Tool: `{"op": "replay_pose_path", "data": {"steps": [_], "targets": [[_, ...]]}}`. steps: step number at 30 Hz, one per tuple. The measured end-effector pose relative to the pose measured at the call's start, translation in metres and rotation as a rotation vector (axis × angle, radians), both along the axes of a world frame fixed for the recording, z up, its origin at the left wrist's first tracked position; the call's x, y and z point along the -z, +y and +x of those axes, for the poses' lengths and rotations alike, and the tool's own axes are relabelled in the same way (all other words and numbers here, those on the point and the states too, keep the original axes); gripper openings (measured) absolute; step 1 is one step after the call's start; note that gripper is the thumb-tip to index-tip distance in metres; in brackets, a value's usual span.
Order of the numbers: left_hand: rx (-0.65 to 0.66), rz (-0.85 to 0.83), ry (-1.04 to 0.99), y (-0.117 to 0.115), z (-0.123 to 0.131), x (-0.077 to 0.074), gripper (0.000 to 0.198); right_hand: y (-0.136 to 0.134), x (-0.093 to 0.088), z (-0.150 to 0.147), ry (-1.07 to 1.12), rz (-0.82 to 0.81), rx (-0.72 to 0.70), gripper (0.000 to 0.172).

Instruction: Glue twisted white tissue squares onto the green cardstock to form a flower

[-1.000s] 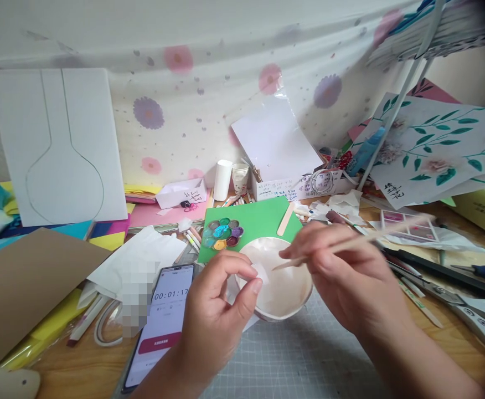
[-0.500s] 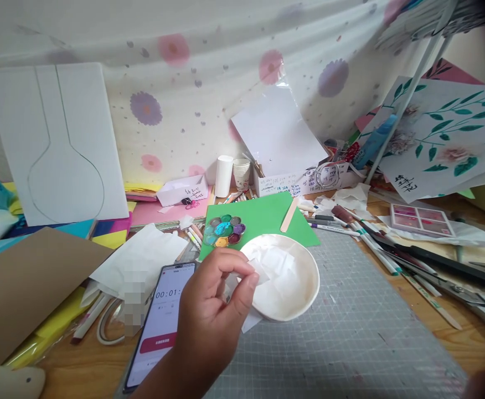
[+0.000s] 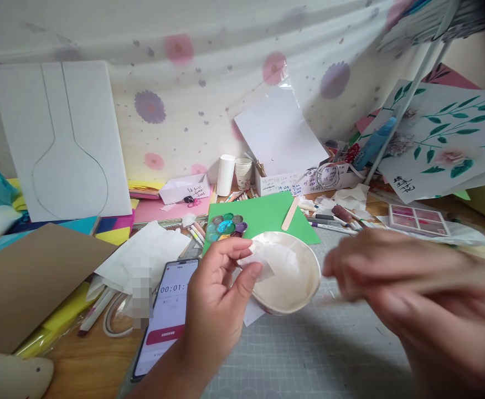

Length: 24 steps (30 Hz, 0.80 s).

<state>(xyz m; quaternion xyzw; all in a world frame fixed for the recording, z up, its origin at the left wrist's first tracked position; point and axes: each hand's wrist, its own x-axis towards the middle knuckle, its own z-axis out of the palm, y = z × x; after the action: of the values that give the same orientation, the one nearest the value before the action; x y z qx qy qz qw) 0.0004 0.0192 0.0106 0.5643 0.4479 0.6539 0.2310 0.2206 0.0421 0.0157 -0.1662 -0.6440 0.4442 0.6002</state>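
One thin white paper scrap (image 3: pixel 266 268) is pinched in our left hand (image 3: pixel 217 285); our right hand (image 3: pixel 427 307) pinches one slender pale stick (image 3: pixel 339 301) (blurred), crosswise, tip towards our left.

Bowl (image 3: pixel 307 277) – off-white, smooth, faintly glossy inside. By the clock from it:
Paper slip (image 3: pixel 267 269), 9 o'clock: thin, translucent.
Flat stick (image 3: pixel 291 214), 12 o'clock: bare wood, smooth, matt.
Green sheet (image 3: pixel 263 213), 11 o'clock: matt paper or card.
Phone (image 3: pixel 165 310), 8 o'clock: smooth, glossy screen.
Cutting mat (image 3: pixel 279 363), 6 o'clock: matt.
Bench (image 3: pixel 74 368), 8 o'clock – grained, wood-look surface, slight sheen.
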Motion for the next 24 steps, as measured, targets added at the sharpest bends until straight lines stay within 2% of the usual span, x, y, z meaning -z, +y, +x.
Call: {"op": "replay_pose_path", "data": {"steps": [2, 4, 9, 15, 21, 24], "targets": [[0.023, -0.012, -0.002, -0.001, 0.001, 0.0, 0.02, 0.009, -0.006, -0.009, -0.01, 0.048, 0.074, 0.016], [0.044, -0.02, 0.015, -0.001, 0.002, -0.001, 0.018, 0.017, -0.005, -0.018, -0.005, 0.071, 0.098, 0.015], [0.097, 0.017, 0.073, 0.0, 0.001, -0.003, 0.013, 0.022, 0.004, -0.032, 0.044, 0.018, -0.023, 0.013], [0.089, 0.0, 0.174, -0.002, -0.001, -0.005, 0.011, 0.017, 0.004, -0.037, 0.086, -0.042, -0.142, 0.013], [0.12, -0.082, 0.089, -0.004, 0.0, -0.005, 0.006, 0.014, 0.002, -0.042, 0.13, -0.115, -0.221, 0.01], [0.18, -0.16, 0.024, -0.005, -0.001, -0.006, 0.014, 0.014, 0.003, -0.043, 0.149, -0.094, -0.202, 0.012]]}}
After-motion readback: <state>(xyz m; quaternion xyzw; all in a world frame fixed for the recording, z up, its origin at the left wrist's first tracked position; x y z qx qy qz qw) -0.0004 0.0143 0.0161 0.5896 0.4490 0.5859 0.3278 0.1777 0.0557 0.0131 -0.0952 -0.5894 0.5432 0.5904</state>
